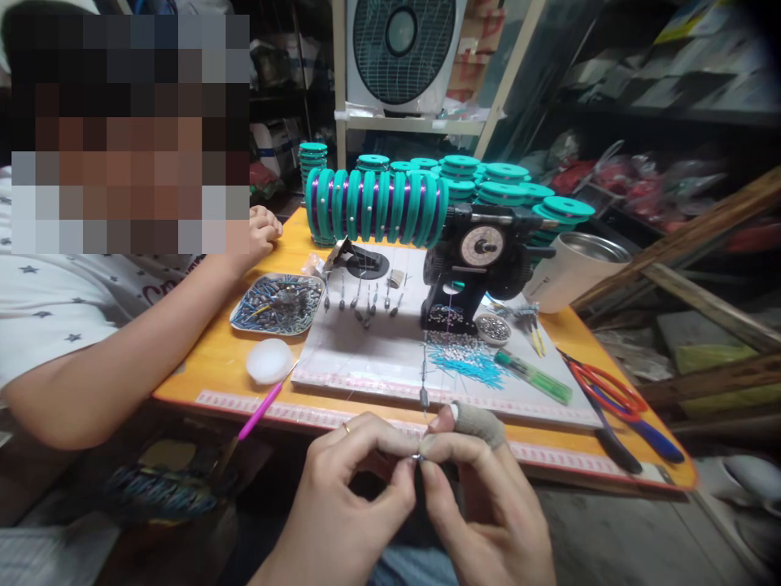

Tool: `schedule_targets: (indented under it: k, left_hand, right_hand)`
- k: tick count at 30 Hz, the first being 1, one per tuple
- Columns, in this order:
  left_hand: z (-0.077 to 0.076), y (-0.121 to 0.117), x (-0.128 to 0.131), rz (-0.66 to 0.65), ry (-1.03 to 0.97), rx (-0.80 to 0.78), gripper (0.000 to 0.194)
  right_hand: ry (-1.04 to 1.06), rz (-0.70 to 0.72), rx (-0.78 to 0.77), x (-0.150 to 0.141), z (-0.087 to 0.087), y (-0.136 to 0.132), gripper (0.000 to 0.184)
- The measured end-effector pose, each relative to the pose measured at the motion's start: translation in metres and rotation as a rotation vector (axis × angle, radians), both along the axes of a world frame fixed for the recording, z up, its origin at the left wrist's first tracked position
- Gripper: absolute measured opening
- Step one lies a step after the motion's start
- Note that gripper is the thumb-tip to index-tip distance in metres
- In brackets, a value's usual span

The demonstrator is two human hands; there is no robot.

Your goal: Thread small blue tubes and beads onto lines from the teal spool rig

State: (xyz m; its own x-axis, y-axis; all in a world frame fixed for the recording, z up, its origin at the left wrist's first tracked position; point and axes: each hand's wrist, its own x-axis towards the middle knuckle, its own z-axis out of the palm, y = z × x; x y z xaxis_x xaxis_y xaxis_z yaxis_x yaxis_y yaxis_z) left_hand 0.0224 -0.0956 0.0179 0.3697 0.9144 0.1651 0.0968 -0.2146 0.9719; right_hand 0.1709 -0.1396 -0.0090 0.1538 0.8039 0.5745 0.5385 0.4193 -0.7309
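My left hand [347, 496] and my right hand [482, 496] meet just in front of the table's near edge, fingertips pinched together on a tiny metal piece [416, 457]. A thin line runs up from the pinch past a small grey sinker [424, 397] toward the black winding machine [479, 264]. My right index finger and thumb wear grey cloth guards [479, 423]. A ring shows on my left hand. A heap of blue sticks and small silver beads [460, 358] lies on the white mat [366, 350] just beyond my hands.
A row of teal spools with purple line [378, 205] sits on the machine's shaft, more spools stacked behind. A metal tray of parts [277, 303], white lump [269, 360], pink tool [262, 408], green lighter [534, 377], scissors [616, 399], cup [577, 268]. Another person's arm [122, 358] rests at left.
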Motion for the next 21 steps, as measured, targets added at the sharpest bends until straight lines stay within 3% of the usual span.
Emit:
schedule_targets:
  k: [5, 13, 18, 21]
  left_hand:
    - [-0.008, 0.000, -0.004, -0.018, -0.043, 0.031, 0.021]
    - [-0.011, -0.004, -0.010, 0.044, -0.013, -0.072, 0.031]
    - [-0.006, -0.005, -0.006, 0.065, -0.045, -0.027, 0.031]
    - [-0.008, -0.005, -0.001, 0.106, -0.028, 0.105, 0.018]
  right_hand:
    - [-0.045, 0.007, 0.005, 0.002, 0.001, 0.002, 0.015]
    - [-0.362, -0.066, 0.121, 0.002, -0.005, 0.004, 0.019]
    - [-0.479, -0.120, 0.167, 0.000, -0.011, 0.000, 0.018]
    - [-0.510, -0.143, 0.152, -0.001, -0.014, -0.003, 0.020]
